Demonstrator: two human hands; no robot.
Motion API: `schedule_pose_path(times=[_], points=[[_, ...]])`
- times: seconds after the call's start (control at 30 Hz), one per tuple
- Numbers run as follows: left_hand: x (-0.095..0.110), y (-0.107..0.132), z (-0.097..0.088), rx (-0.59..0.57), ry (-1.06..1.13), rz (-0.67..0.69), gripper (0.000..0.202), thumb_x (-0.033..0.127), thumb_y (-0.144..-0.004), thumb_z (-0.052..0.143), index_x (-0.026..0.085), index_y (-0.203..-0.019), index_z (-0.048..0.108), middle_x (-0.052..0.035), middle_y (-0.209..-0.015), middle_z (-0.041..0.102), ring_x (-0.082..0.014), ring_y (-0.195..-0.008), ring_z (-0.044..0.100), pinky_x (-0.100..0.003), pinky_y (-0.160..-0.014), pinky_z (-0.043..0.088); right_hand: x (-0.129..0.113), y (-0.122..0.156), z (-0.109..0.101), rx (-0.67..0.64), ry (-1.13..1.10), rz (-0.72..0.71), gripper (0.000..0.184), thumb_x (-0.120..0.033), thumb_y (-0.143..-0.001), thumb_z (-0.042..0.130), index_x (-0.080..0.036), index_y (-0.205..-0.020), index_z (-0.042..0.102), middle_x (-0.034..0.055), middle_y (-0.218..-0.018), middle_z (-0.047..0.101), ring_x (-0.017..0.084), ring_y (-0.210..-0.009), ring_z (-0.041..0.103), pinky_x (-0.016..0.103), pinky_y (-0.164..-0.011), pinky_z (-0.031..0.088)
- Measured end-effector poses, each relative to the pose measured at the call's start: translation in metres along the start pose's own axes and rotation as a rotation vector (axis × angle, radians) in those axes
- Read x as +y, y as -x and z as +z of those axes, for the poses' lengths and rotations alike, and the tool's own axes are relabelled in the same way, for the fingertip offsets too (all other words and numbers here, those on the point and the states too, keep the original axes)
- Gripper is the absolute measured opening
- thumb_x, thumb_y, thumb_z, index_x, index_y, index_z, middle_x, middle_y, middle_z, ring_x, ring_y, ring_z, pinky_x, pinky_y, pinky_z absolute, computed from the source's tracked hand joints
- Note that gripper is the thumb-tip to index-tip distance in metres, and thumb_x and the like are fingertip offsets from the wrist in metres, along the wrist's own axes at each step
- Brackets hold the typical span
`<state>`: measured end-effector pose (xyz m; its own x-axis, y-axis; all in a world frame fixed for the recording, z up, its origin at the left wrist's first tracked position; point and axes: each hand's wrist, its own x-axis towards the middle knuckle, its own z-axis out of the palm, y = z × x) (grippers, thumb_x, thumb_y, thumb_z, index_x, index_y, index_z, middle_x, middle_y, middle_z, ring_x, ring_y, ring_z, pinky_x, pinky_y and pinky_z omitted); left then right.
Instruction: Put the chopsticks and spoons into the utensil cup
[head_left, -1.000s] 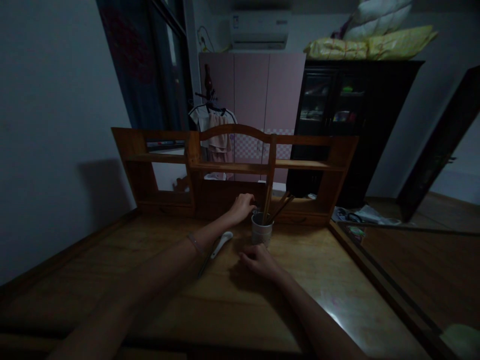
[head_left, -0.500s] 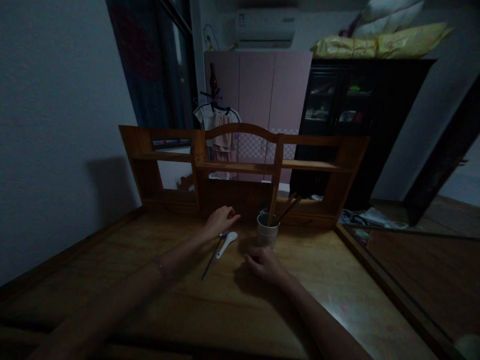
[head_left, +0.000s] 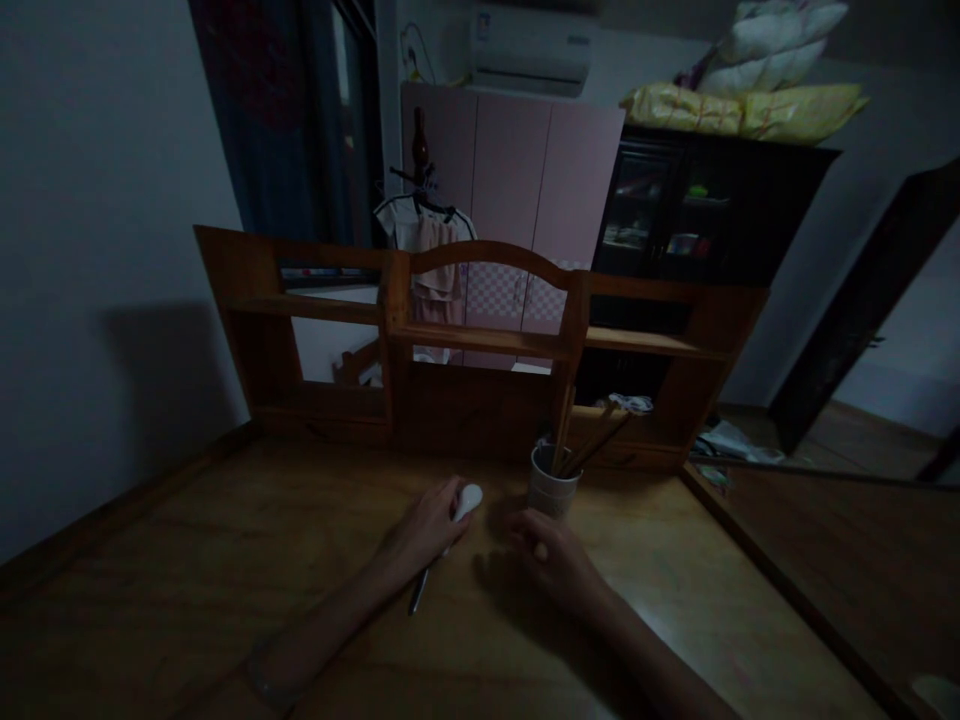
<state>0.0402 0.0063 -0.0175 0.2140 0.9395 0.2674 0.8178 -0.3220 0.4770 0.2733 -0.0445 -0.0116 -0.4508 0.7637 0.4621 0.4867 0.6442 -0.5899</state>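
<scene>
My left hand [head_left: 429,522] is closed around a white soup spoon [head_left: 471,498]; its bowl shows past the fingers while its handle is covered. From under that hand the metal handle of a second, thin utensil [head_left: 418,592] sticks out over the wooden desk [head_left: 315,560]. My right hand [head_left: 556,560] is curled in a loose fist just in front of a light-coloured cup [head_left: 553,490], with nothing visible in it. Whether its knuckles touch the cup I cannot tell. Several wooden chopsticks [head_left: 600,440] lean to the right in the cup.
A wooden shelf unit [head_left: 480,345] runs along the desk's back edge. On the left is a wall [head_left: 90,400]; a raised wooden rim [head_left: 757,550] borders the desk on the right. Farther back stand a pink wardrobe [head_left: 510,180] and a dark cabinet [head_left: 750,200]. The room is dim.
My left hand has come down onto the white spoon and closed on it, covering most of it and the metal utensil. My right hand stays curled by the cup. The view has shifted slightly.
</scene>
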Motion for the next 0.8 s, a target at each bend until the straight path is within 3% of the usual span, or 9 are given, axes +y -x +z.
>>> schedule_pose_path(times=[0.17, 0.27, 0.33, 0.4, 0.5, 0.6, 0.7, 0.8], points=[[0.005, 0.004, 0.0, 0.01, 0.208, 0.014, 0.035, 0.027, -0.085, 0.056, 0.028, -0.119, 0.053, -0.0003, -0.097, 0.069, -0.0174, -0.086, 0.065, -0.025, -0.074, 0.046, -0.002, -0.002, 0.0, 0.074, -0.032, 0.06, 0.026, -0.02, -0.09, 0.051, -0.022, -0.115, 0.058, 0.0054, -0.096, 0.064, 0.016, -0.079, 0.058, 0.027, -0.068, 0.044], [0.01, 0.002, 0.002, 0.017, 0.447, -0.013, 0.042, 0.028, -0.083, 0.06, 0.026, -0.125, 0.053, -0.0027, -0.101, 0.069, -0.0178, -0.091, 0.065, -0.025, -0.076, 0.048, -0.004, -0.001, 0.003, 0.054, -0.11, 0.133, 0.043, -0.026, -0.092, 0.051, -0.023, -0.135, 0.045, 0.0058, -0.094, 0.064, 0.017, -0.078, 0.059, 0.027, -0.068, 0.047], [0.013, 0.001, 0.004, -0.03, 0.636, -0.022, 0.043, 0.029, -0.079, 0.065, 0.022, -0.121, 0.057, -0.0049, -0.098, 0.069, -0.0184, -0.088, 0.065, -0.025, -0.073, 0.049, -0.007, -0.002, 0.004, 0.053, -0.182, 0.199, 0.055, -0.032, -0.093, 0.051, -0.024, -0.144, 0.032, 0.0051, -0.092, 0.064, 0.017, -0.077, 0.06, 0.028, -0.068, 0.048], [0.015, 0.0, 0.004, -0.077, 0.762, -0.002, 0.037, 0.03, -0.074, 0.071, 0.018, -0.109, 0.066, -0.0059, -0.096, 0.07, -0.019, -0.087, 0.065, -0.025, -0.074, 0.049, -0.011, -0.003, 0.005, 0.08, -0.263, 0.254, 0.06, -0.036, -0.093, 0.052, -0.023, -0.146, 0.028, 0.0052, -0.093, 0.064, 0.017, -0.079, 0.061, 0.028, -0.069, 0.049], [0.016, -0.001, 0.001, -0.104, 0.847, 0.012, 0.029, 0.03, -0.068, 0.076, 0.015, -0.091, 0.072, -0.006, -0.094, 0.071, -0.0199, -0.09, 0.064, -0.026, -0.081, 0.048, -0.017, -0.005, 0.002, 0.127, -0.389, 0.317, 0.048, -0.04, -0.093, 0.051, -0.022, -0.136, 0.041, 0.0053, -0.093, 0.064, 0.017, -0.08, 0.061, 0.026, -0.067, 0.049], [0.013, -0.003, -0.001, -0.148, 0.908, -0.038, 0.03, 0.031, -0.063, 0.079, 0.013, -0.087, 0.072, -0.0057, -0.087, 0.071, -0.0196, -0.084, 0.064, -0.026, -0.077, 0.048, -0.017, -0.008, -0.003, 0.129, -0.511, 0.402, 0.033, -0.046, -0.093, 0.05, -0.019, -0.112, 0.054, -0.0002, -0.071, 0.06, 0.013, -0.059, 0.056, 0.021, -0.05, 0.042], [0.009, -0.005, 0.004, -0.193, 0.979, -0.066, 0.032, 0.031, -0.061, 0.081, 0.012, -0.085, 0.072, -0.0051, -0.085, 0.071, -0.0187, -0.08, 0.064, -0.026, -0.074, 0.048, -0.009, -0.01, -0.006, 0.116, -0.595, 0.48, 0.033, -0.05, -0.087, 0.057, -0.018, -0.088, 0.055, -0.0048, -0.056, 0.051, 0.009, -0.044, 0.045, 0.018, -0.041, 0.032], [0.006, -0.006, 0.01, -0.236, 0.991, -0.073, 0.035, 0.032, -0.061, 0.081, 0.014, -0.088, 0.071, -0.0052, -0.088, 0.071, -0.0185, -0.08, 0.063, -0.026, -0.073, 0.048, -0.003, -0.011, -0.005, 0.141, -0.616, 0.511, 0.036, -0.051, -0.082, 0.063, -0.017, -0.076, 0.052, -0.0056, -0.051, 0.049, 0.007, -0.041, 0.041, 0.017, -0.04, 0.029]])
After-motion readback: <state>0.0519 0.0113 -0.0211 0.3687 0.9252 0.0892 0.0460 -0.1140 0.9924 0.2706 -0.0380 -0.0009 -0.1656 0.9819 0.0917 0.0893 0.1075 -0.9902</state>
